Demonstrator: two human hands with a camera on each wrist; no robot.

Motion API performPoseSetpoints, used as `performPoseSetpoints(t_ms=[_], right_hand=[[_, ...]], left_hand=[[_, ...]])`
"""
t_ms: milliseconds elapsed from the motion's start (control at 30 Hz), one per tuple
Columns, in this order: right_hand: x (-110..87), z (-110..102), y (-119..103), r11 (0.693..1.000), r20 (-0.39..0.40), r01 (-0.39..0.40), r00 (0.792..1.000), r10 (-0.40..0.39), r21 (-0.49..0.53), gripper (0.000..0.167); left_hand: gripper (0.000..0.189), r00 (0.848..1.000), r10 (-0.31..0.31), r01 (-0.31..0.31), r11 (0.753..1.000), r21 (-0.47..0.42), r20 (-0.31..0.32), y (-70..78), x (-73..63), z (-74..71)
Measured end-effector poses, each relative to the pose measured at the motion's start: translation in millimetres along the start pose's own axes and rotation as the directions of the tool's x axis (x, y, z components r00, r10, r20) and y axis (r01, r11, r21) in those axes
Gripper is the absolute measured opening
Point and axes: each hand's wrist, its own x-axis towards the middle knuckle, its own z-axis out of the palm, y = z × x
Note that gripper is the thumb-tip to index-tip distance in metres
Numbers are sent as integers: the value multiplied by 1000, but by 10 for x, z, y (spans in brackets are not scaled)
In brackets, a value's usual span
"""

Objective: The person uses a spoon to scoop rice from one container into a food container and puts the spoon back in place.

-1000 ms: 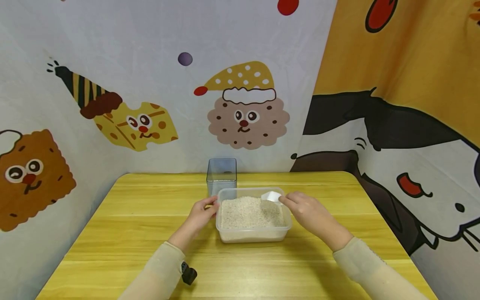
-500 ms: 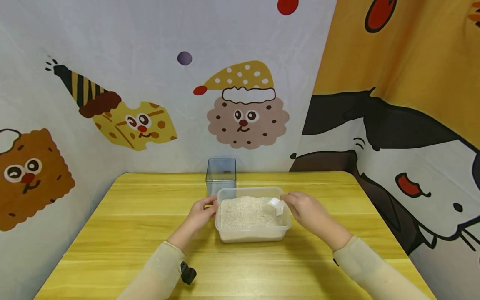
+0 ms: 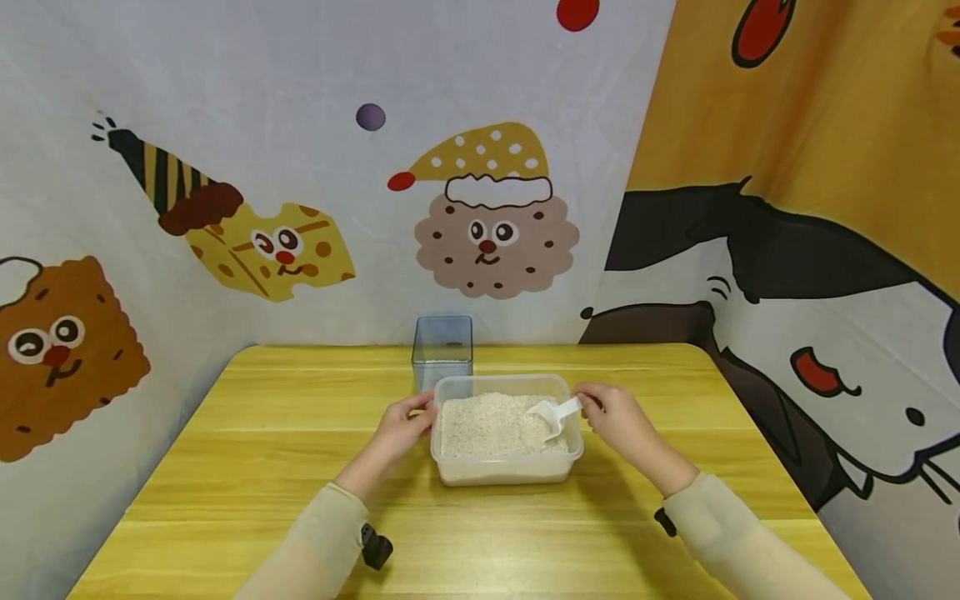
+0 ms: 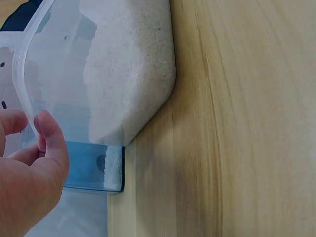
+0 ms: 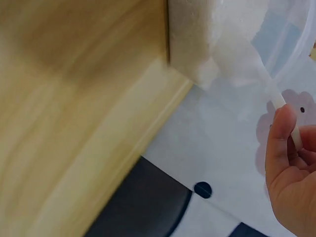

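A clear plastic container (image 3: 506, 472) of white rice (image 3: 487, 423) sits mid-table. My left hand (image 3: 397, 429) pinches its rim at the left side; thumb and finger on the rim show in the left wrist view. Over the container's right side, my right hand (image 3: 621, 427) pinches the handle of a white scoop (image 3: 553, 415). The scoop's bowl is down at the rice and its handle slants up to the right over the rim. In the right wrist view, the scoop's bowl is seen only blurrily through the container wall.
Behind the container stands a bluish see-through canister (image 3: 442, 346) with white grains low inside, seen in the left wrist view. A printed cloth (image 3: 315, 317) hangs behind the wooden table (image 3: 300, 417). Dark wrist cameras sit at both sleeves.
The scoop has come down from near the back right rim and turned, its bowl now at the rice. My right hand has shifted slightly right. The left hand and container have stayed put.
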Motion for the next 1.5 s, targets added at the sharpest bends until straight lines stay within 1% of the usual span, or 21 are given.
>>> performPoseSetpoints(t_ms=[133, 300, 433, 633, 733, 833, 933, 1067, 1167, 1267, 1367, 1400, 1500], right_hand=[[11, 8, 30, 987, 13, -78, 997, 77, 139, 22], [33, 35, 50, 957, 28, -140, 990, 138, 256, 24], [46, 67, 75, 941, 22, -174, 984, 175, 292, 26], [56, 91, 76, 927, 14, -199, 978, 206, 319, 26], [60, 99, 72, 909, 20, -226, 972, 234, 351, 26], [61, 109, 76, 870, 48, -266, 961, 271, 416, 28], [55, 118, 92, 810, 86, -313, 946, 313, 497, 30], [45, 125, 142, 727, 135, -356, 929, 346, 588, 31], [41, 132, 187, 679, 166, -377, 920, 356, 631, 31], [44, 143, 216, 645, 183, -395, 910, 371, 654, 30], [47, 148, 223, 621, 195, -411, 901, 387, 667, 30], [48, 146, 222, 620, 200, -412, 902, 383, 668, 31], [47, 141, 214, 603, 211, -420, 897, 387, 678, 31]], left_hand=[[43, 1000, 3, -3, 1000, -4, 1, 2, -5, 4], [42, 1000, 5, -5, 1000, 3, -7, -12, -3, 5], [41, 1000, 8, -8, 1000, 3, -11, -26, 4, 6], [41, 1000, 11, -11, 1000, 11, -18, -20, -1, 11], [42, 1000, 14, -13, 1000, 13, -18, -13, -7, 14], [42, 1000, 10, -10, 1000, 12, -14, -18, -4, 14], [42, 1000, 6, -6, 1000, 9, -14, -28, 5, 14], [42, 1000, 11, -11, 1000, 8, -8, -26, 4, 15], [42, 1000, 14, -14, 1000, 7, -3, -19, 1, 13], [42, 1000, 14, -14, 1000, 6, -3, -21, 6, 8], [42, 1000, 12, -12, 1000, 4, -8, -29, 16, 4], [42, 1000, 13, -13, 1000, 6, -8, -30, 18, 3], [41, 1000, 11, -11, 1000, 9, -11, -36, 23, 3]])
